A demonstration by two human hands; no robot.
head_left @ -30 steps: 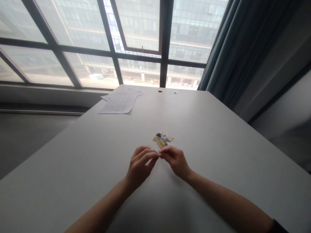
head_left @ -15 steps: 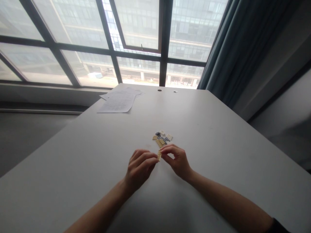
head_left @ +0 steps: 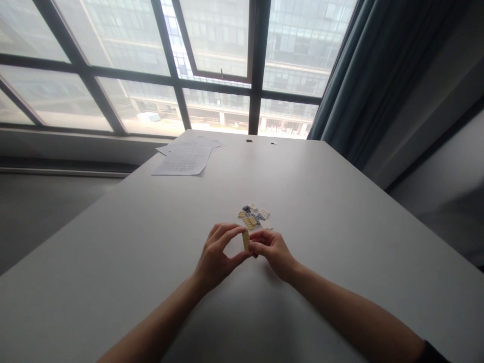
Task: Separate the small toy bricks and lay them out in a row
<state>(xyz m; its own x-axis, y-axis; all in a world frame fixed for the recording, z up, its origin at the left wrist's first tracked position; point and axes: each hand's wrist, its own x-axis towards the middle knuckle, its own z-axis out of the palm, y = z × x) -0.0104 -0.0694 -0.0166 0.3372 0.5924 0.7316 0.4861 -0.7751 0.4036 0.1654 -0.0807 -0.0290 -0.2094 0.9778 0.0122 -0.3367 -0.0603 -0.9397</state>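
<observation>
A tan building-block plate (head_left: pixel 245 240) is held up on its long side between my two hands, over the near middle of the table. My left hand (head_left: pixel 221 249) grips it by its top and bottom ends, thumb below and fingers above. From the right, my right hand (head_left: pixel 273 251) pinches it near its lower part, and the fingertips partly cover it. Just beyond the hands lies a small pile of studded plates, among them tan plates (head_left: pixel 249 222), white plates (head_left: pixel 264 214), grey plates (head_left: pixel 257 218) and a dark piece (head_left: pixel 246 208).
The white table (head_left: pixel 321 201) stretches out to the windows (head_left: pixel 219 108). Printed papers (head_left: pixel 183 159) lie at its far left edge. A round hole (head_left: pixel 248 141) and a small dark-and-white spot (head_left: pixel 273 143) are near the far edge. A blue-grey curtain (head_left: pixel 363 91) hangs at right.
The tan plate has been turned more upright. My left thumb has swung down to its lower end while the left fingers rose to its top; my right hand has shifted lower on it.
</observation>
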